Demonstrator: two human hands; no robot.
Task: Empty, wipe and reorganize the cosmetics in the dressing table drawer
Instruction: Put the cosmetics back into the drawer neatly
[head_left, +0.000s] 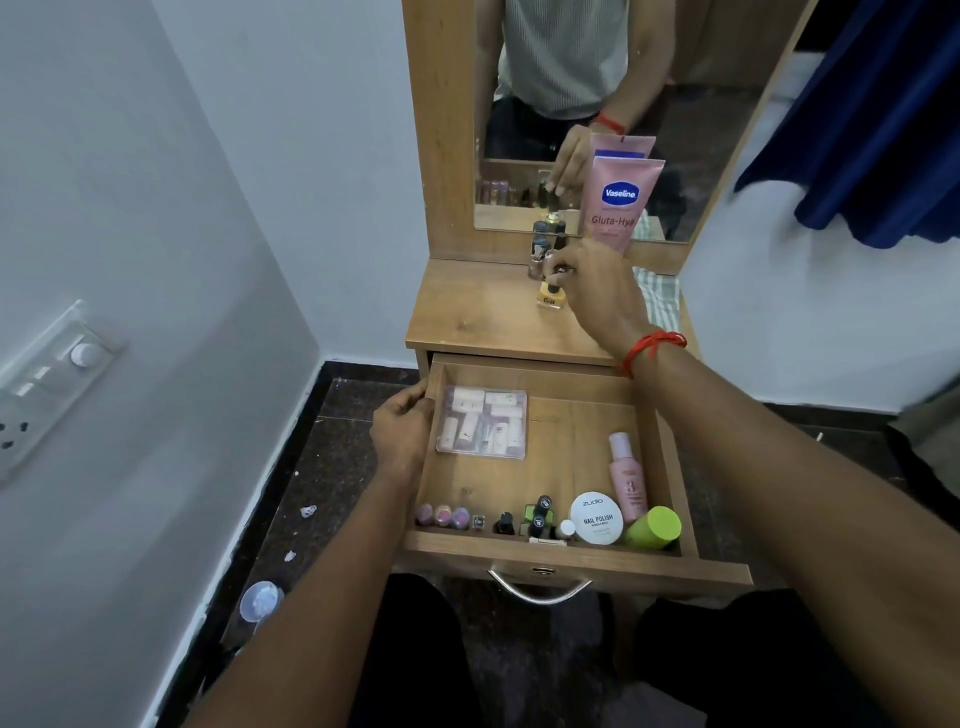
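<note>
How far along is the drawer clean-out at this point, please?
Early in the emptying. Done: a Vaseline tube and a few small bottles stand on the tabletop. In hand: the right hand pinches the cap of a yellow nail polish bottle there, while the left hand grips the side of the drawer. Left: the clear case, pink bottle, white tub and green-capped bottle lie inside; wiping looks unstarted.

soft, even indoor light is filling the room, leaving only faint shadows inside the drawer (571, 441). the wide-angle lens is bending the wall (156, 234) and switch panel (52, 384) at the left edge, and fine detail is looking slightly soft.
</note>
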